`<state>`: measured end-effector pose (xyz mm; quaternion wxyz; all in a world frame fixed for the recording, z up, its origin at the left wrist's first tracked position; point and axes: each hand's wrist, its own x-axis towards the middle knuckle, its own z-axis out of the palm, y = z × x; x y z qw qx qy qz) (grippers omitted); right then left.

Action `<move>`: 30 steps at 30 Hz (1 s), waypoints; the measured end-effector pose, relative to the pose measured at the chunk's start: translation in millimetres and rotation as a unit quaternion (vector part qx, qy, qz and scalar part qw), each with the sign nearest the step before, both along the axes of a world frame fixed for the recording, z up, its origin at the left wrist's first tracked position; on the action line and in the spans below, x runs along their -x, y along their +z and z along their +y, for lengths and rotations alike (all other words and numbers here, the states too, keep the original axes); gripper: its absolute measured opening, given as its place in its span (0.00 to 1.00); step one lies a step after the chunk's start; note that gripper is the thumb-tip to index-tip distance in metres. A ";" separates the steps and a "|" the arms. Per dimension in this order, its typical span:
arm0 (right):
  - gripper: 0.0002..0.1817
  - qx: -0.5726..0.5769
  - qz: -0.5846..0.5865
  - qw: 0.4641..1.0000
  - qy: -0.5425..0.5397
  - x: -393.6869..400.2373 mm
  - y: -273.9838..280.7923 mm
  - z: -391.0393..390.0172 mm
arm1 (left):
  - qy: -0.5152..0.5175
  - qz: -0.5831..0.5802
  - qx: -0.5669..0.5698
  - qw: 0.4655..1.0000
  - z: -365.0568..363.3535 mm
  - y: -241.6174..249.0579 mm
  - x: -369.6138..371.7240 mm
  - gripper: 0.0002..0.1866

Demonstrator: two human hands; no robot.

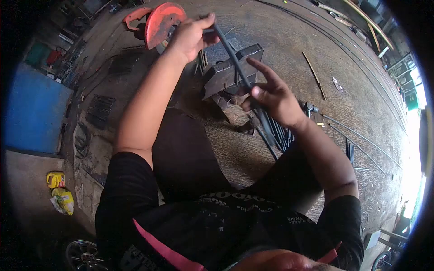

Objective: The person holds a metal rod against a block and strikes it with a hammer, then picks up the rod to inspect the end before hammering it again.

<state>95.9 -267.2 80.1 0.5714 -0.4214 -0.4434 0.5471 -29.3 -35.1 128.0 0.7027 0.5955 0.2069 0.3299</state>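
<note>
A long dark metal rod (233, 56) runs slantwise between my two hands. My left hand (192, 37) is closed around its upper end, near an orange-red disc-shaped machine guard (161, 26). Farther down the rod, my right hand (273, 97) has its index finger stretched out, while the thumb and other fingers press on the rod. Behind the rod stands a dark metal block or vise (226, 74) on the floor. Below my right hand lies a bundle of dark rods (281, 133), partly hidden by my leg and hand.
A hammer head (310, 108) lies right of my right wrist. Long rods (361, 151) and a thin stick (314, 74) lie on the floor at right. More dark rods (100, 110) are at left, near a blue panel (34, 110) and a yellow container (56, 179).
</note>
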 end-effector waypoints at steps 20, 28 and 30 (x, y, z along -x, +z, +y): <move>0.19 0.089 -0.121 0.980 -0.130 -27.1 -37.9 25.0 | -0.234 0.099 -0.144 0.956 -42.1 -56.2 -27.6 0.16; 0.21 0.017 -0.325 0.942 -0.082 -18.4 -39.0 26.4 | -0.066 0.184 -0.394 0.898 -66.5 -25.8 -15.8 0.19; 0.22 0.008 -0.386 0.922 -0.009 -15.6 -46.6 26.8 | -0.021 0.208 -0.337 0.918 -61.8 -26.7 -15.5 0.21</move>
